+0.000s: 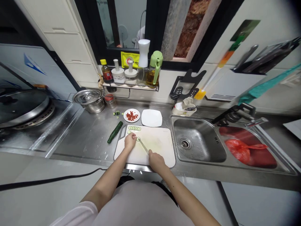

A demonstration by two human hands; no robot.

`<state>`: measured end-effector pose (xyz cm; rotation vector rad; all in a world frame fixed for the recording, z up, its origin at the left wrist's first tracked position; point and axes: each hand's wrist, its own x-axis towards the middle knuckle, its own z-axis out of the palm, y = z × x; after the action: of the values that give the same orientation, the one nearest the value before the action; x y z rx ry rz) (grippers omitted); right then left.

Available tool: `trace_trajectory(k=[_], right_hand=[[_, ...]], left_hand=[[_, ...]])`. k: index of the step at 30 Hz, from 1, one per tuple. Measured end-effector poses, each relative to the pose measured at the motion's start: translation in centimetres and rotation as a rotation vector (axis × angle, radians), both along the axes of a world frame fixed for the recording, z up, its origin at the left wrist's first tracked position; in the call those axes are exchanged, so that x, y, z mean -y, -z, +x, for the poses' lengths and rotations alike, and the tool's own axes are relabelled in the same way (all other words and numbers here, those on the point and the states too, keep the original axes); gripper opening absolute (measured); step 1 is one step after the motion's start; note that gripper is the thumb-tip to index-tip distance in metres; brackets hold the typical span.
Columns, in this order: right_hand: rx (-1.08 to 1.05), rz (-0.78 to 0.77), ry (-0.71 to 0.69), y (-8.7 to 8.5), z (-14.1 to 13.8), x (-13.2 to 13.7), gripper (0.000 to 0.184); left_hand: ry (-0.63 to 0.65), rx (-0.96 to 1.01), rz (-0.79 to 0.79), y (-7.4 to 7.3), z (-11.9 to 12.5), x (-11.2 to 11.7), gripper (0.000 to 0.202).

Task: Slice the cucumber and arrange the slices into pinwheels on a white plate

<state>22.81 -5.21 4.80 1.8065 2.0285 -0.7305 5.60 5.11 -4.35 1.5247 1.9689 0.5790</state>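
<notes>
My right hand (156, 161) grips a knife (144, 146), its blade slanting up and left across the white cutting board (164, 138). At the blade's tip lies a thin cucumber slice (138, 139) on the board. My left hand (130, 141) is just left of that slice, its fingers curled together; whether anything is in them is hidden. Behind the left hand, a row of several cucumber slices (134, 128) lies along the board's far edge, with another slice (129, 132) close by. A whole-looking cucumber (115, 132) rests on the counter left of the board.
Behind the board stand a plate of chopped red pieces (131, 115) and a bare white plate (151, 118). Cucumber scraps (118, 113) lie beside them. A lidded steel pot (90, 100) is back left, a sink (197, 139) right. A red bag (240, 151) sits in the second basin.
</notes>
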Motion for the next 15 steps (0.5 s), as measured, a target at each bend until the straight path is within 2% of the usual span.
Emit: trace_trajectory(k=[15], right_hand=[[-0.016, -0.027, 0.014, -0.63, -0.44, -0.85, 0.033]], left_hand=[[0.009, 0.011, -0.012, -0.1, -0.07, -0.07, 0.012]])
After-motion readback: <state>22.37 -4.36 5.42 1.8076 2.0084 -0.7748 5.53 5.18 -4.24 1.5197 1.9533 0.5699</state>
